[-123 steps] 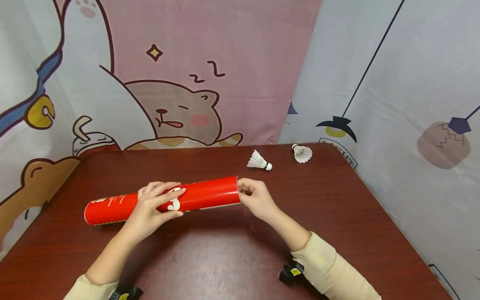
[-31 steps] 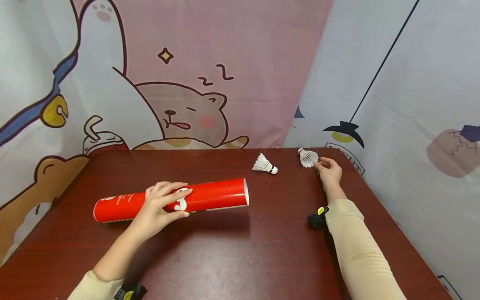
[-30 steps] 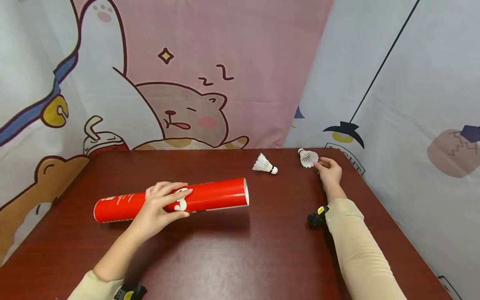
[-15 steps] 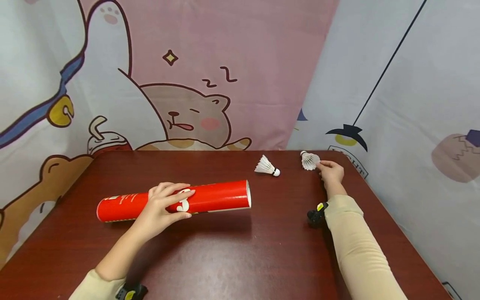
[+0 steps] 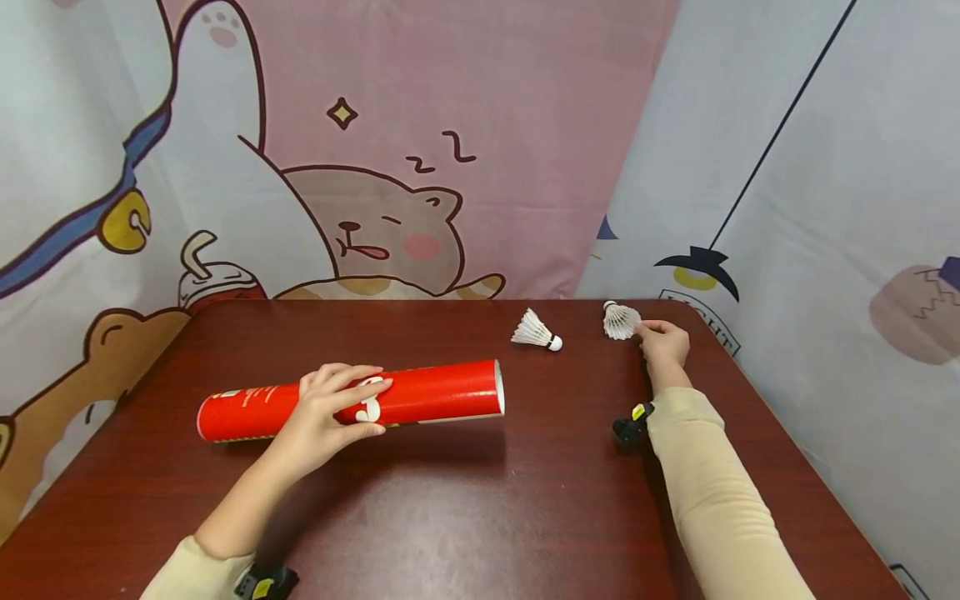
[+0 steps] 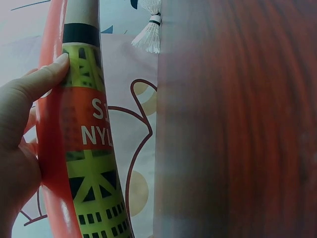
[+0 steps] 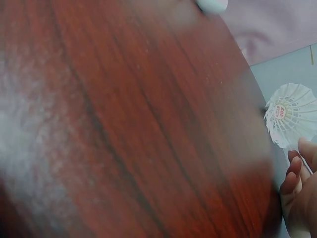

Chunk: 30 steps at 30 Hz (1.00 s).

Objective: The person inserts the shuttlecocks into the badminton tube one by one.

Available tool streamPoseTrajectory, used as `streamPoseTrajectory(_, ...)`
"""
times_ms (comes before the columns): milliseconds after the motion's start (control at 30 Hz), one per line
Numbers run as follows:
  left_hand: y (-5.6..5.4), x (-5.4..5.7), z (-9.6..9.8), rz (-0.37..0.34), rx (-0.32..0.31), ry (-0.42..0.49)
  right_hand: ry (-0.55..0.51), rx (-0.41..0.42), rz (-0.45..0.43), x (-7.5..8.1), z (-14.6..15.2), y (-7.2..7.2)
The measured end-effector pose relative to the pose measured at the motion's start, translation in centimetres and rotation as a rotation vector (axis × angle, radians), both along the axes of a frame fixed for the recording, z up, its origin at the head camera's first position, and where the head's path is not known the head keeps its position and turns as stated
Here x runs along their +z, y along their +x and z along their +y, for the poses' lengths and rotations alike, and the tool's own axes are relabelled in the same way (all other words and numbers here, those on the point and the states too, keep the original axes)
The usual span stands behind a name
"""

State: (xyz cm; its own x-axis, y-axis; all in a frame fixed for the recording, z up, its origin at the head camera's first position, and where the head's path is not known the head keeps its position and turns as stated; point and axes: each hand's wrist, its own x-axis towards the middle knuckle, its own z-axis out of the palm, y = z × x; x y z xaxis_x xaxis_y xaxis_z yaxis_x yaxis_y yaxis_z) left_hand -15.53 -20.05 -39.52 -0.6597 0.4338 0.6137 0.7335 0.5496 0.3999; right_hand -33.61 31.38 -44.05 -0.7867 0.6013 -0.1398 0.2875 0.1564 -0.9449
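Observation:
My left hand [image 5: 318, 412] grips a red shuttlecock tube [image 5: 442, 393] around its middle, thumb on the near side. The tube lies crosswise, its right end raised off the table and its open mouth facing right. In the left wrist view a yellow-green printed band shows on the tube [image 6: 91, 183]. At the table's far right my right hand [image 5: 664, 343] pinches the feather edge of a white shuttlecock [image 5: 620, 322]. The right wrist view looks into the skirt of this shuttlecock [image 7: 292, 116], thumb and fingers at its rim. Inside the tube cannot be seen.
A second white shuttlecock [image 5: 536, 331] lies on the dark red-brown table [image 5: 465, 517], left of the first, its cork toward the right. Behind the table's far edge hangs a printed cloth [image 5: 525, 167] with cartoon animals. A wrist camera [image 5: 632, 423] sits below the right sleeve.
My right hand has left the tube's open end and moved far right to the shuttlecock, now pinching its skirt. My left hand keeps holding the tube. The head view has shifted slightly.

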Motion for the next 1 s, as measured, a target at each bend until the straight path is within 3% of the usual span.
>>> streamPoseTrajectory(633,0.0,0.0,0.1,-0.007,-0.001,-0.004,0.123,0.078,0.129,-0.4,-0.9,1.6)
streamPoseTrajectory(1000,0.0,0.1,0.0,-0.007,-0.005,-0.01,0.142,0.118,0.257,1.5,-1.6,3.4)
